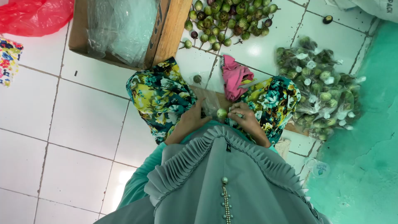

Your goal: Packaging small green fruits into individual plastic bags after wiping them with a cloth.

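**Green eggplant held over a clear bag in the lap**

Eggplant, small, round and green, sits between the person's two hands, low in the lap between the knees. The right hand is curled closed about its right side, fingertips pinched on it. The left hand grips the edge of a clear plastic bag, whose thin film spreads up from the fingers just left of the eggplant; the hand is closed on the film.

Both hands lie between knees clad in floral trousers of yellow, teal and white. A grey pleated garment with a row of pearl buttons covers the chest below the hands. A pink cloth lies on the right knee, near the hands.

Further out on the white tiled floor, a single loose eggplant lies just beyond the left knee. Beyond it a heap of loose eggplants, green and some purple, with stems, is spread on the tiles. At the right side, beside the teal wall, lies a pile of filled clear bags of green eggplants. A cardboard box lined with clear plastic stands at the upper left, with a red plastic bag in the corner beyond it.
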